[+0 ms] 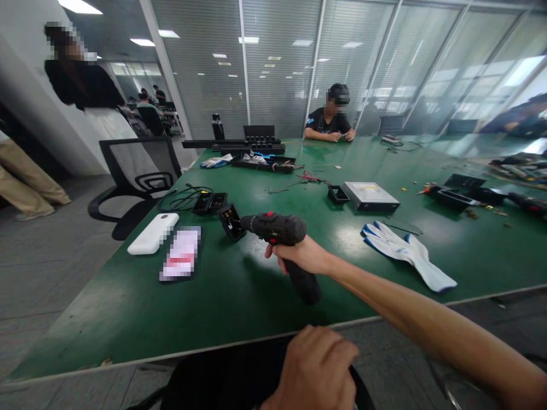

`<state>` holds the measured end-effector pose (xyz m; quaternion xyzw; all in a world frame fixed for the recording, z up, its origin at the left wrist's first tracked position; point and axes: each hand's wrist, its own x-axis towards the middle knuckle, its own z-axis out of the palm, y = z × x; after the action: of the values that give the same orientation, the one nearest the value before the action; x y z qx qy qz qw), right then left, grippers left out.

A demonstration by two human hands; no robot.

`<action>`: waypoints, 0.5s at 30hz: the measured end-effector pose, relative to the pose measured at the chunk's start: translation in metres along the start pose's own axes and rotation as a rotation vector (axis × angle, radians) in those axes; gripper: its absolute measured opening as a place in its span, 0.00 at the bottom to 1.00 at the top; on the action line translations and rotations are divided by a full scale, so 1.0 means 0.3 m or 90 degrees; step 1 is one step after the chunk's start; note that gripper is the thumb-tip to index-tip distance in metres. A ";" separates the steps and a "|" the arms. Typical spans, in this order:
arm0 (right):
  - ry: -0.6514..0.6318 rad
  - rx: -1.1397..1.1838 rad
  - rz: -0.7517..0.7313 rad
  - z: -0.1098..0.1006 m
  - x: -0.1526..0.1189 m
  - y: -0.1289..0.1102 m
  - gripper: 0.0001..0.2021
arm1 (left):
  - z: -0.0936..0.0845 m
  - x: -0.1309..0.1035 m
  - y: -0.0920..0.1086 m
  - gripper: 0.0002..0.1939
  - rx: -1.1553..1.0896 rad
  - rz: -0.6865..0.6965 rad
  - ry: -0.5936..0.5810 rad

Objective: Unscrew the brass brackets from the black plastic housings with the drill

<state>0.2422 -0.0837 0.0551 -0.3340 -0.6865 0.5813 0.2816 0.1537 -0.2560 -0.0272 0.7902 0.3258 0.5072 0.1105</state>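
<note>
My right hand (294,256) is wrapped around the grip of a black cordless drill (276,226), which has small red marks. Its chuck points left, and its front end meets a small black open box (231,222) with small metallic bits inside; I cannot tell whether the bit touches them. The box stands tilted on the green table. Below the table's front edge, my left hand (320,364) is over my lap with its fingers curled. Its fingertips and anything inside them are hidden.
Left of the drill lie a phone (183,253) and a white power bank (152,234). A white-blue glove (405,250) and a grey metal drive (371,196) lie to the right. Behind are a black tray (262,164) and a seated person (327,122). An office chair (137,176) stands left.
</note>
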 end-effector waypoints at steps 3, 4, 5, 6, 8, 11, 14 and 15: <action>0.009 0.002 0.003 0.000 -0.001 -0.005 0.03 | 0.133 0.031 0.022 0.14 0.143 0.117 -0.196; 0.012 0.004 0.006 -0.001 -0.001 -0.006 0.03 | 0.176 0.056 0.018 0.19 0.193 0.136 -0.234; 0.013 0.005 0.010 -0.001 -0.001 -0.007 0.03 | 0.218 0.086 0.011 0.22 0.224 0.138 -0.261; 0.012 0.007 0.013 -0.001 -0.001 -0.008 0.03 | 0.261 0.118 0.002 0.25 0.242 0.138 -0.277; 0.007 0.008 0.020 -0.002 0.000 -0.009 0.03 | 0.354 0.179 -0.011 0.30 0.256 0.128 -0.308; 0.001 0.003 0.026 -0.004 0.001 -0.010 0.04 | 0.514 0.257 -0.003 0.33 0.242 0.090 -0.278; -0.001 -0.006 0.025 -0.006 0.000 -0.011 0.04 | 0.680 0.320 0.028 0.37 0.158 0.103 -0.211; -0.001 -0.009 0.024 -0.007 0.000 -0.011 0.05 | 0.730 0.339 0.037 0.35 0.132 0.114 -0.189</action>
<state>0.2434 -0.0829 0.0587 -0.3486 -0.6843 0.5817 0.2679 0.3772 -0.1665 -0.0484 0.8890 0.2850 0.3570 0.0301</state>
